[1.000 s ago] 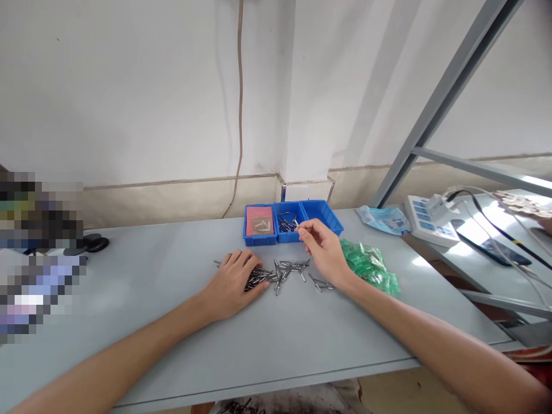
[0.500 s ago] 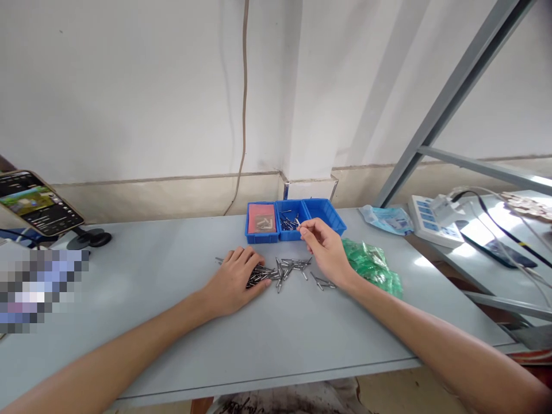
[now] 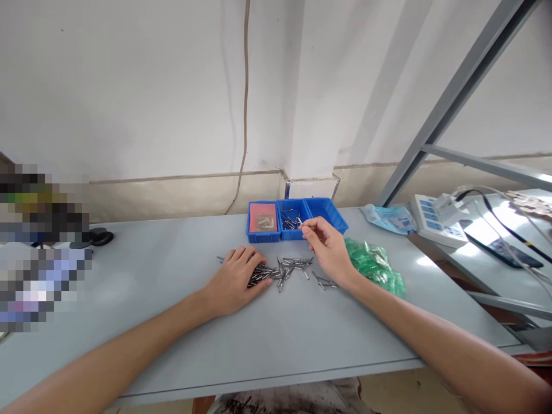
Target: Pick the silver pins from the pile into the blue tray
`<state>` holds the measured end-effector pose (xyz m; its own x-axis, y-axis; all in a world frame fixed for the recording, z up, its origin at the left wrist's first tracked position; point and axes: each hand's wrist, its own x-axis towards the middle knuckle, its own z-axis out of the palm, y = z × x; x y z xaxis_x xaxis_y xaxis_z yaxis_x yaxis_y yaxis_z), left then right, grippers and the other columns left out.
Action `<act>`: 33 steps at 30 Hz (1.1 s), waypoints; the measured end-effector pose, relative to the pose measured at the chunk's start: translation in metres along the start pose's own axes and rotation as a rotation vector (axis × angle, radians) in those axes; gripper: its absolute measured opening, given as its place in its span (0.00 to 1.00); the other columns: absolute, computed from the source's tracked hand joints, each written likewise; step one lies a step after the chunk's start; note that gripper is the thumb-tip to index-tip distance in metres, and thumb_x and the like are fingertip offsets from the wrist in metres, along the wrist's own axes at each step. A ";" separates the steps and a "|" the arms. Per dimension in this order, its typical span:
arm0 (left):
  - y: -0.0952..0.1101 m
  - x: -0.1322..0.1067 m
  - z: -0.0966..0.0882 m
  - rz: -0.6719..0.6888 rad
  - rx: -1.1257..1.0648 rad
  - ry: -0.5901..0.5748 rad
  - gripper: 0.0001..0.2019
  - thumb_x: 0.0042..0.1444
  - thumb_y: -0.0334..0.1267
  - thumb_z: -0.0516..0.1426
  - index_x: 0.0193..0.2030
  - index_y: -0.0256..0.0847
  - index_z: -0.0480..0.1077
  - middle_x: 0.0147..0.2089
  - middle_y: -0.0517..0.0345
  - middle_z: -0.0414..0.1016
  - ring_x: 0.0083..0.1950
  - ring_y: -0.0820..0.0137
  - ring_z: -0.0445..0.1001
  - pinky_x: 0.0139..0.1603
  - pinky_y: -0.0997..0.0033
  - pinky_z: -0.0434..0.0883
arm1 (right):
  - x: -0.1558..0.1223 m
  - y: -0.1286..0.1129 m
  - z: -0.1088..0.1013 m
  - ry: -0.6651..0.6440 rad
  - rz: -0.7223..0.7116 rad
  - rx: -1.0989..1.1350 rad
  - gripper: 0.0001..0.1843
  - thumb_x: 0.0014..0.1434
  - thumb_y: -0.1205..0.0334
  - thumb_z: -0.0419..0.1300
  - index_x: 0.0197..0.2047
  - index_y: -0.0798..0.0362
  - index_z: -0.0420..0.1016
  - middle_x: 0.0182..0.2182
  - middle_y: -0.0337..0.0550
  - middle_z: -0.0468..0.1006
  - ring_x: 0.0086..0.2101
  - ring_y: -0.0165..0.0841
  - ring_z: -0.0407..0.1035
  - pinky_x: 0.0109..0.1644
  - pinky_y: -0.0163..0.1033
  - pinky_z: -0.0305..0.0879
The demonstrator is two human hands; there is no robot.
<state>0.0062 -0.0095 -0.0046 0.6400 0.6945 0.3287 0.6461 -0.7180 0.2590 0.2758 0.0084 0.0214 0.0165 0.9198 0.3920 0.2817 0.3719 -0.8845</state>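
Observation:
My left hand (image 3: 235, 279) lies palm down over a pile of thin metal pins (image 3: 261, 275), its fingers slightly spread and resting on them. Part of the pile is hidden under the palm. In a pinch of thumb and forefinger, my right hand (image 3: 328, 250) holds a small metal pin (image 3: 301, 222), just in front of the middle blue bin (image 3: 293, 234). More pins lie inside that bin. Loose pins (image 3: 295, 265) are scattered on the table between the hands, and a few others (image 3: 323, 282) lie beside my right wrist.
A left blue bin (image 3: 263, 237) holds a red card and a clear packet; a right blue bin (image 3: 330, 213) adjoins. Crumpled green plastic (image 3: 377, 267) lies by my right forearm. Behind are a blue packet (image 3: 390, 219), a power strip (image 3: 435, 221) and a metal frame (image 3: 431, 135).
The view has shifted very slightly. My right hand stays at the middle bin with the pin pinched, and my left hand keeps its place on the pile.

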 end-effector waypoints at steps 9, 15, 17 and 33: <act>0.001 0.000 -0.001 0.000 0.005 0.003 0.12 0.72 0.49 0.55 0.54 0.45 0.69 0.52 0.53 0.72 0.50 0.58 0.69 0.53 0.53 0.67 | -0.001 -0.005 -0.001 0.004 -0.038 -0.034 0.14 0.72 0.47 0.59 0.44 0.48 0.75 0.34 0.40 0.74 0.29 0.33 0.64 0.34 0.40 0.62; -0.001 0.000 0.000 0.005 0.016 0.005 0.13 0.72 0.51 0.55 0.53 0.45 0.69 0.52 0.52 0.72 0.50 0.57 0.69 0.52 0.53 0.67 | -0.003 -0.006 -0.001 0.007 -0.055 -0.024 0.14 0.71 0.45 0.59 0.45 0.47 0.75 0.37 0.42 0.76 0.31 0.34 0.66 0.34 0.40 0.64; -0.001 0.000 0.000 0.005 0.017 0.004 0.13 0.72 0.51 0.55 0.53 0.45 0.69 0.53 0.52 0.72 0.51 0.56 0.68 0.53 0.52 0.67 | -0.003 -0.006 0.000 0.003 -0.065 -0.037 0.14 0.72 0.45 0.58 0.45 0.47 0.75 0.38 0.43 0.77 0.33 0.36 0.68 0.34 0.41 0.65; -0.001 -0.001 0.000 0.010 0.016 -0.012 0.12 0.74 0.49 0.55 0.55 0.45 0.67 0.53 0.52 0.71 0.50 0.57 0.68 0.53 0.53 0.66 | -0.003 -0.012 -0.004 -0.027 -0.303 -0.308 0.06 0.72 0.57 0.60 0.46 0.45 0.78 0.39 0.45 0.73 0.39 0.39 0.70 0.42 0.44 0.67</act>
<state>0.0049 -0.0100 -0.0050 0.6516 0.6877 0.3202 0.6461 -0.7243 0.2408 0.2765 0.0005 0.0322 -0.1353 0.7791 0.6121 0.5431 0.5751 -0.6119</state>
